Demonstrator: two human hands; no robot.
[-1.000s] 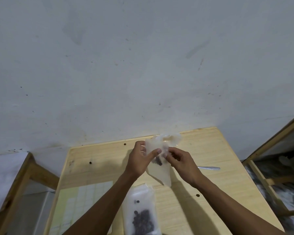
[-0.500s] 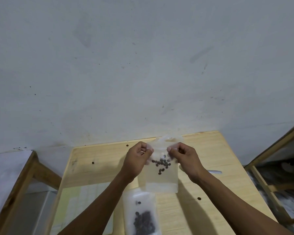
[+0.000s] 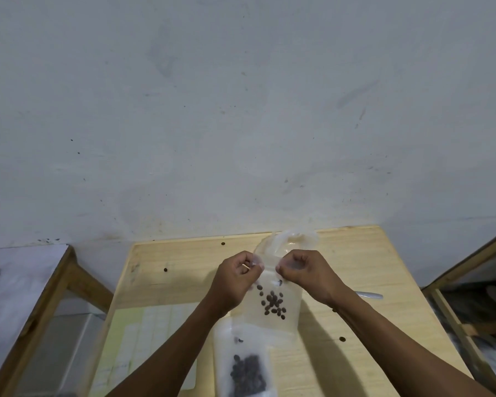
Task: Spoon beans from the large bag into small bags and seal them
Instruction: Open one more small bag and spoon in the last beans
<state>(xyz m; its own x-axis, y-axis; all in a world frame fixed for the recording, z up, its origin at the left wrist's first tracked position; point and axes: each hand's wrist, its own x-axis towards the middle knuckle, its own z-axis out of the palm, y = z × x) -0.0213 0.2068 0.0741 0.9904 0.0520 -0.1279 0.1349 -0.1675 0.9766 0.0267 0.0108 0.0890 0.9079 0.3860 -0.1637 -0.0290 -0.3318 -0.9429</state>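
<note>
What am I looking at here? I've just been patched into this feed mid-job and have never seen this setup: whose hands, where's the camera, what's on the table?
There is no machine: a person works with bare hands, and the one camera sits on their head, looking forward and down. The left hand and right hand each pinch the top edge of a small clear bag with a few dark beans inside, held over a wooden table. Nearer the person lies another bag of beans. A pale spoon handle shows behind the right forearm. A light printed sheet lies at the left.
</note>
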